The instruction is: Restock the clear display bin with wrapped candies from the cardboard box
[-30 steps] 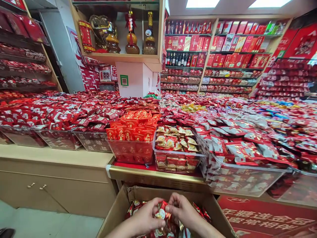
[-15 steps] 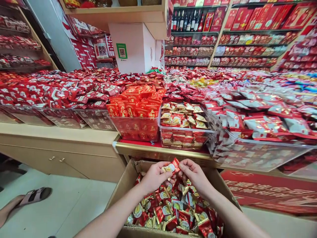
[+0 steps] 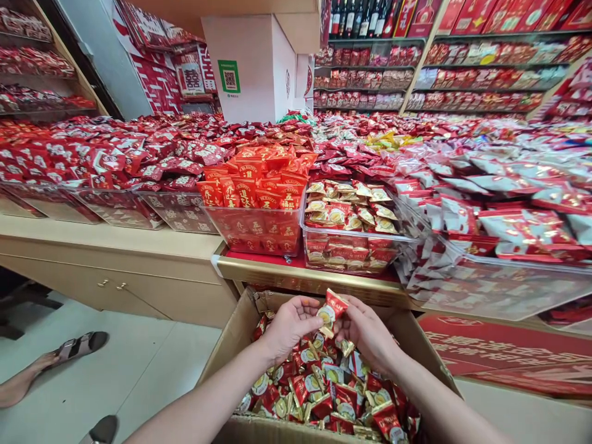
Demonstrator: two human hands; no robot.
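Note:
A red and gold wrapped candy (image 3: 332, 310) is held upright between both hands, above an open cardboard box (image 3: 226, 345) of similar candies (image 3: 308, 388). My left hand (image 3: 292, 327) pinches its lower left part between thumb and fingers. From the right side, my right hand (image 3: 367, 332) grips the same candy, and another gold-ended candy (image 3: 346, 347) shows just below its fingers. Beyond the box, a clear bin (image 3: 356, 237) holds matching candies in stacked rows.
Left of that bin stands a bin of orange-red packets (image 3: 259, 203); at the right are bins of red and white packets (image 3: 522, 228). A person's sandalled foot (image 3: 78, 346) is on the floor at the left. Stocked shelves (image 3: 370, 68) line the back.
The held candy has turned more upright and shifted slightly right with my hands. The view has tilted down a little, and a second shoe now shows at the lower left.

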